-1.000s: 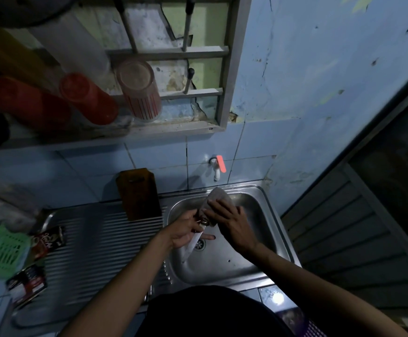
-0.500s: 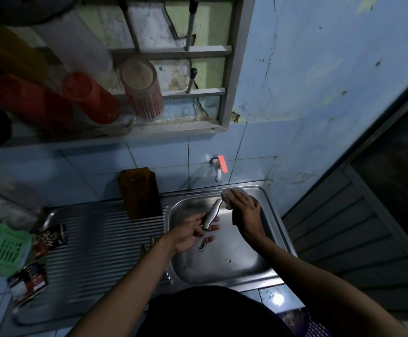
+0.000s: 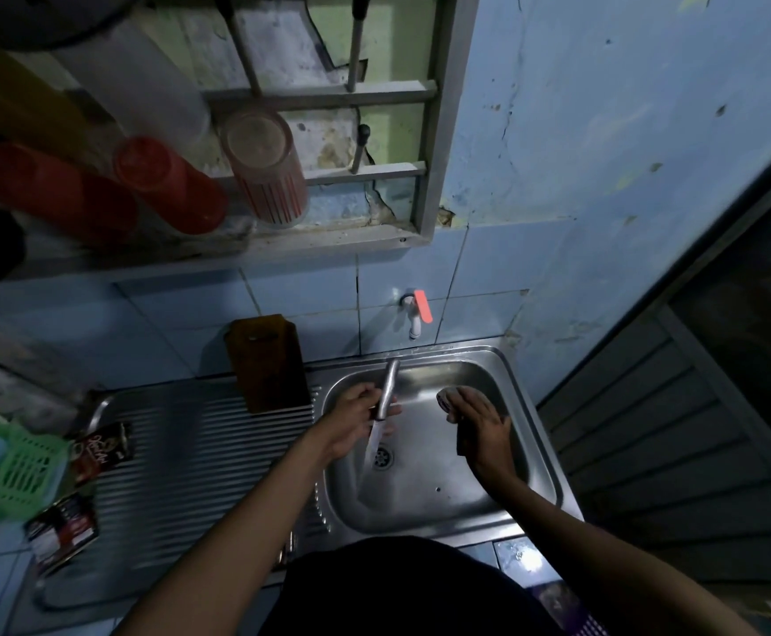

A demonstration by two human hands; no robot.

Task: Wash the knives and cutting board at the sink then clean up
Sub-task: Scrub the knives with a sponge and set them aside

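Observation:
Over the steel sink point(image 3: 552, 470) my left hand point(image 3: 351, 422) grips a knife point(image 3: 385, 397) near where its metal handle meets the blade. The handle points up toward the back wall and the blade points down at the drain point(image 3: 382, 457). My right hand point(image 3: 482, 426) is apart from the knife, low at the right side of the basin, holding a scrub pad point(image 3: 447, 399) under its fingers. A brown cutting board point(image 3: 267, 365) stands on the drainboard, leaning against the tiled wall, left of the basin.
A white tap with a red lever point(image 3: 416, 314) sticks out of the wall above the sink. A green basket point(image 3: 14, 472) and two dark packets point(image 3: 99, 452) lie at the drainboard's left end. Red cups point(image 3: 167, 188) and a striped glass point(image 3: 264, 169) sit on the ledge.
My right hand has left the knife and moved right and down into the basin with the pad. The left hand has shifted the knife left, its blade now pointing down at the drain.

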